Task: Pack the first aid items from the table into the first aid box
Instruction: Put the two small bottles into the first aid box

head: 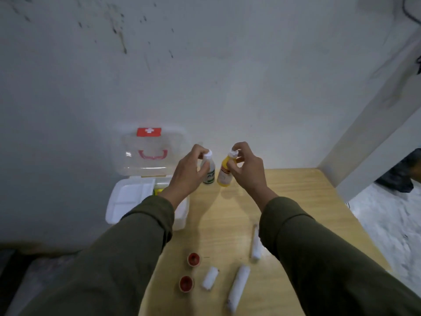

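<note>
Left grip (186, 172) clamped on white bottle (209, 172) near cap; right grip (247, 167) clamped on yellow bottle (225, 175); both bottles held above bench (296, 185), beside open first aid box (127, 197).

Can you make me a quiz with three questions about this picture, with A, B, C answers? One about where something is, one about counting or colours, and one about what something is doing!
1. Where is the first aid box?
A. left end of the table
B. right end
C. on the floor

2. How many red round tins lie on the table?
A. one
B. two
C. four

3. What is the box lid doing?
A. closed
B. standing open
C. lying on the table

Answers:
1 A: it sits left of the left hand.
2 B: a second tin lies near the first.
3 B: the lid stands up behind the tray.
</note>
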`<control>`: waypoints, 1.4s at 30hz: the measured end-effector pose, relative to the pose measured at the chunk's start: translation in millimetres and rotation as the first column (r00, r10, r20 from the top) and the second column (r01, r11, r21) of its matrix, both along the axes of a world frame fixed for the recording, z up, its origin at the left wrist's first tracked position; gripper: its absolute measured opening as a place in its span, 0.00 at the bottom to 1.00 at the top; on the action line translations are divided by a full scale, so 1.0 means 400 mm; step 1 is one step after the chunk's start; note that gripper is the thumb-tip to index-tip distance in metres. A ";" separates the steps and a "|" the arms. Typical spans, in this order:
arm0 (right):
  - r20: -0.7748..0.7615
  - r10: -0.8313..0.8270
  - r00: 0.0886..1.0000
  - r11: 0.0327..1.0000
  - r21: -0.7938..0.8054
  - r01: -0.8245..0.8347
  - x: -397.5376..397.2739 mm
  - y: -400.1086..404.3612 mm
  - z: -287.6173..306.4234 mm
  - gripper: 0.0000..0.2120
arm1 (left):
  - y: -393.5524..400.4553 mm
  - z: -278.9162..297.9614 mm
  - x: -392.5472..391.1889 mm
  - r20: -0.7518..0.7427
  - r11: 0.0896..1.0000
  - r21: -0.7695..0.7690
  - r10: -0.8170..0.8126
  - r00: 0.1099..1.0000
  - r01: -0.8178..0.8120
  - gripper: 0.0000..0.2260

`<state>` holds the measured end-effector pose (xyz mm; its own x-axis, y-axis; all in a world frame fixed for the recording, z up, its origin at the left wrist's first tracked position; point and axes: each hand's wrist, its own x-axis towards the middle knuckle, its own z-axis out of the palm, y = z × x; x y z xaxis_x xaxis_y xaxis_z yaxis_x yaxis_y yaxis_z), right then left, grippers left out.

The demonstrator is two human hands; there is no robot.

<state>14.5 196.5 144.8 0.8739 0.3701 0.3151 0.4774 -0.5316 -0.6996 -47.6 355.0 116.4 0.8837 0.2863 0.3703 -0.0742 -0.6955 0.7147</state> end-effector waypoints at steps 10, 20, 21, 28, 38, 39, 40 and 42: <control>-0.162 0.030 0.986 0.992 0.127 -0.009 -0.116 0.189 -0.019 0.15 | 0.178 -0.002 -0.076 -0.048 0.995 -0.102 0.004 0.999 -0.009 0.09; -0.206 0.065 0.976 0.995 0.094 -0.046 -0.146 0.224 -0.040 0.12 | 0.224 -0.024 -0.072 -0.105 0.993 -0.089 -0.083 0.991 0.073 0.10; -0.204 0.071 0.976 0.995 0.085 -0.055 -0.147 0.225 -0.042 0.11 | 0.226 -0.029 -0.073 -0.118 0.992 -0.095 -0.094 0.989 0.083 0.10; -0.220 0.106 0.970 0.994 0.010 -0.106 -0.152 0.216 -0.070 0.13 | 0.233 -0.075 -0.074 -0.237 0.982 -0.112 -0.173 0.956 0.150 0.09; -0.098 0.213 0.972 0.943 -0.239 -0.231 -0.160 0.228 -0.116 0.17 | 0.255 -0.120 -0.084 -0.366 0.980 -0.082 -0.197 0.909 0.180 0.07; -0.075 0.227 0.971 0.933 -0.270 -0.239 -0.161 0.232 -0.122 0.17 | 0.255 -0.122 -0.085 -0.372 0.979 -0.072 -0.202 0.906 0.189 0.07; -0.054 0.238 0.970 0.923 -0.297 -0.243 -0.162 0.236 -0.130 0.17 | 0.255 -0.124 -0.086 -0.374 0.978 -0.061 -0.208 0.904 0.200 0.06; -0.024 0.253 0.967 0.908 -0.340 -0.246 -0.165 0.243 -0.145 0.18 | 0.255 -0.132 -0.091 -0.382 0.976 -0.056 -0.214 0.899 0.209 0.06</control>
<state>-51.4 293.7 86.6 0.7338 0.6627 0.1496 0.6377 -0.5960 -0.4879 -84.1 456.9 63.6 0.9968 0.0795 -0.0120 0.0634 -0.6844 0.7264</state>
